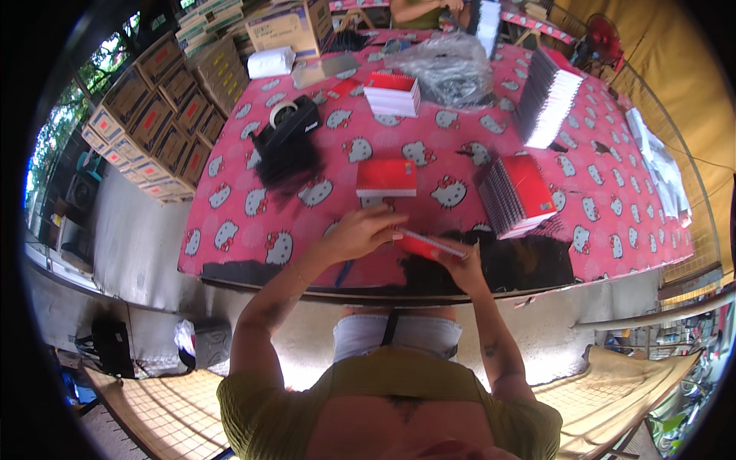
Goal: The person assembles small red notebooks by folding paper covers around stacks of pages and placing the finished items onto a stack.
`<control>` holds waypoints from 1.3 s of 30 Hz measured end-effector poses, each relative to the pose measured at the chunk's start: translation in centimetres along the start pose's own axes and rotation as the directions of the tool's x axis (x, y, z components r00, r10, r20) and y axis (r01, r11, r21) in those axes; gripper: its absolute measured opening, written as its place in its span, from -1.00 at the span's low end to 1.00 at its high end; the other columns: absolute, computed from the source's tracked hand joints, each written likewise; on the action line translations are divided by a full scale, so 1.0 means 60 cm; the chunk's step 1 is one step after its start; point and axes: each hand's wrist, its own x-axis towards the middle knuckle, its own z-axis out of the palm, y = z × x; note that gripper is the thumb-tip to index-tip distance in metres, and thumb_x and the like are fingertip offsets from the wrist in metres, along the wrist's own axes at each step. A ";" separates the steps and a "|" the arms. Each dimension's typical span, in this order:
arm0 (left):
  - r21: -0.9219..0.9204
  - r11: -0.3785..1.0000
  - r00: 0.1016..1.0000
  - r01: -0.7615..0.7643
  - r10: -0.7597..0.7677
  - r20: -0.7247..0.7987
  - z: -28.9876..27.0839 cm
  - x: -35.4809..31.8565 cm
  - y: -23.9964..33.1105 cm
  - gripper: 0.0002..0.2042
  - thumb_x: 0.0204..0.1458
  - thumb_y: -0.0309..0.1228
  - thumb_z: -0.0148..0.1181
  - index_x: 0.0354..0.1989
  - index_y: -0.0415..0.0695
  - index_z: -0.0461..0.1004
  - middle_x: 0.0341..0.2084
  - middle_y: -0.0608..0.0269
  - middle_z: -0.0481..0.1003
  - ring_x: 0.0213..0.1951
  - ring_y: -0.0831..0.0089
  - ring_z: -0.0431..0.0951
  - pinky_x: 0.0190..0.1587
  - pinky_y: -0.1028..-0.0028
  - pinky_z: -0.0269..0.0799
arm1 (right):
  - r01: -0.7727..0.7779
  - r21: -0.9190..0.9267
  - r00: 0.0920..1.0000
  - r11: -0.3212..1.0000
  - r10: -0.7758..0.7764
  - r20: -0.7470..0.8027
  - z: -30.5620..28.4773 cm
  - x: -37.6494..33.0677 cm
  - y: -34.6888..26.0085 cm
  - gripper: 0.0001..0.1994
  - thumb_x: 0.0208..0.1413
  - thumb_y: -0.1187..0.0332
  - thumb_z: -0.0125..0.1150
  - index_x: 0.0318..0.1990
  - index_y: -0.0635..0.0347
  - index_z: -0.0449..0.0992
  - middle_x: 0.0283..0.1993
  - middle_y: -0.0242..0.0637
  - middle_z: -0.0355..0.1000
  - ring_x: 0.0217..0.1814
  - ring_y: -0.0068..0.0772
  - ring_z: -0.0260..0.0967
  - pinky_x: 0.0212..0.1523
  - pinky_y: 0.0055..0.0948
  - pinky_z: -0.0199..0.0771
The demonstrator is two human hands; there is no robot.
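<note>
A small red spiral notebook [429, 246] is tilted above the table's near edge. My right hand [463, 270] is closed round its right end, thumb along the wire binding. Beside its left end is my left hand [363, 231], fingers stretched out and slightly bent; whether they touch the cover I cannot tell. Just beyond lies a low stack of red notebooks [386, 176]. To the right stands a taller stack of red spiral notebooks [520, 195], leaning a little.
The table [307, 230] has a pink patterned cover, worn dark in front. On it are a black tape dispenser [287, 126], more red notebooks [392, 93], a tall notebook stack [546, 100] and clear plastic [452, 69]. Cartons [149, 115] stand left; another person [425, 14] sits beyond.
</note>
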 end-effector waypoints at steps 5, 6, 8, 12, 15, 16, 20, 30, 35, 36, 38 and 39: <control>-0.104 0.994 0.999 -0.016 0.020 0.038 -0.004 0.012 0.009 -0.79 0.11 -0.30 0.26 -0.18 -0.14 0.53 -0.31 0.13 0.45 -0.28 0.11 0.54 -0.29 0.21 0.46 | 0.004 0.103 1.000 0.995 -0.004 -0.005 0.013 -0.004 -0.008 -0.71 0.20 0.49 0.26 0.08 0.31 0.55 -0.04 -0.26 0.58 -0.03 -0.61 0.41 0.04 -0.57 0.40; -0.149 0.988 0.999 -0.033 0.033 -0.001 -0.003 0.012 0.012 -0.80 0.10 -0.32 0.27 -0.19 -0.15 0.53 -0.33 0.13 0.44 -0.31 0.12 0.53 -0.33 0.22 0.46 | -0.004 0.117 1.000 0.993 0.005 -0.010 0.016 -0.007 -0.012 -0.71 0.20 0.50 0.25 0.08 0.31 0.55 -0.04 -0.26 0.57 -0.03 -0.61 0.41 0.04 -0.57 0.40; -0.039 0.998 0.998 -0.051 0.050 -0.025 0.000 0.013 0.014 -0.80 0.09 -0.30 0.28 -0.23 -0.14 0.51 -0.32 0.17 0.44 -0.28 0.12 0.52 -0.24 0.23 0.45 | -0.014 0.137 0.999 0.990 0.019 -0.035 0.020 -0.008 -0.024 -0.72 0.20 0.51 0.23 0.07 0.33 0.55 -0.04 -0.26 0.57 -0.03 -0.60 0.42 0.04 -0.57 0.40; 0.118 0.984 0.989 -0.137 0.141 -0.032 -0.006 0.023 0.022 -0.79 0.08 -0.27 0.28 -0.21 -0.10 0.49 -0.28 0.27 0.43 -0.16 0.14 0.49 0.01 0.16 0.35 | 0.016 0.126 0.996 0.992 -0.005 -0.092 0.027 -0.013 -0.035 -0.72 0.20 0.52 0.22 0.07 0.34 0.54 -0.06 -0.27 0.57 -0.05 -0.59 0.42 0.03 -0.55 0.41; 0.329 0.937 0.992 -0.117 0.126 -0.007 -0.004 0.018 0.026 -0.57 0.13 -0.12 0.19 0.07 -0.13 0.43 -0.04 0.17 0.46 0.10 0.08 0.42 0.24 -0.06 0.11 | 0.004 0.123 0.991 0.992 0.013 -0.136 0.031 -0.017 -0.037 -0.70 0.21 0.50 0.23 0.08 0.33 0.54 -0.08 -0.29 0.57 -0.06 -0.59 0.43 0.01 -0.55 0.42; 0.421 0.903 0.993 -0.084 0.113 -0.045 0.006 0.016 0.035 -0.48 0.13 -0.07 0.15 0.15 -0.17 0.37 0.05 0.10 0.41 0.17 0.04 0.35 0.26 -0.14 0.03 | -0.025 0.149 0.986 0.988 0.049 -0.157 0.035 -0.022 -0.055 -0.70 0.21 0.50 0.23 0.09 0.32 0.54 -0.08 -0.30 0.57 -0.07 -0.59 0.43 0.00 -0.55 0.43; 0.561 0.828 0.992 -0.010 0.078 -0.097 0.106 -0.072 0.058 -0.21 0.13 0.13 -0.01 0.35 -0.29 0.14 0.35 -0.14 0.13 0.40 -0.08 0.07 0.31 -0.34 -0.25 | -0.156 0.265 0.951 0.951 0.218 -0.222 0.037 -0.029 -0.098 -0.69 0.22 0.48 0.23 0.11 0.31 0.53 -0.09 -0.34 0.57 -0.05 -0.61 0.42 0.00 -0.57 0.41; 0.471 0.878 0.988 -0.088 0.137 -0.071 0.108 -0.074 0.083 -0.17 0.12 0.19 -0.04 0.36 -0.30 0.15 0.40 -0.14 0.07 0.46 0.00 -0.02 0.34 -0.27 -0.16 | 0.059 0.231 0.969 0.971 0.000 -0.248 0.031 -0.023 -0.105 -0.70 0.18 0.47 0.28 0.07 0.30 0.55 -0.17 -0.43 0.56 -0.20 -0.73 0.41 -0.22 -0.66 0.45; 0.621 0.783 0.984 0.015 0.097 -0.147 0.039 0.002 0.107 -0.19 0.15 0.20 -0.07 0.35 -0.27 0.16 0.38 -0.17 0.11 0.45 0.03 0.03 0.37 -0.18 -0.18 | 0.009 0.150 0.989 0.989 0.014 -0.150 0.030 -0.022 -0.139 -0.70 0.17 0.50 0.28 0.06 0.35 0.55 -0.11 -0.34 0.58 -0.07 -0.64 0.45 0.00 -0.56 0.45; 0.573 0.817 0.989 -0.064 0.130 -0.075 0.076 -0.046 0.107 -0.19 0.14 0.20 -0.07 0.35 -0.28 0.16 0.39 -0.17 0.10 0.45 0.01 0.02 0.37 -0.19 -0.19 | 0.016 0.177 0.987 0.984 0.013 -0.161 0.021 -0.021 -0.148 -0.70 0.17 0.51 0.28 0.06 0.34 0.55 -0.11 -0.33 0.58 -0.07 -0.65 0.44 0.01 -0.56 0.45; 0.523 0.834 0.964 -0.177 0.254 -0.079 0.107 -0.068 0.099 -0.17 0.13 0.21 -0.08 0.35 -0.29 0.16 0.38 -0.17 0.11 0.44 0.00 0.03 0.37 -0.20 -0.18 | 0.135 0.200 0.972 0.970 -0.091 -0.215 0.027 -0.021 -0.137 -0.73 0.17 0.53 0.26 0.03 0.31 0.57 -0.13 -0.33 0.58 -0.08 -0.67 0.42 -0.02 -0.57 0.43; 0.587 0.806 0.966 -0.076 0.204 -0.156 0.088 -0.037 0.111 -0.17 0.13 0.22 -0.09 0.35 -0.29 0.16 0.37 -0.17 0.13 0.44 0.01 0.04 0.38 -0.19 -0.18 | 0.111 0.164 0.978 0.980 -0.079 -0.193 0.030 -0.022 -0.121 -0.74 0.18 0.52 0.25 0.03 0.33 0.57 -0.13 -0.31 0.59 -0.09 -0.66 0.43 -0.03 -0.56 0.45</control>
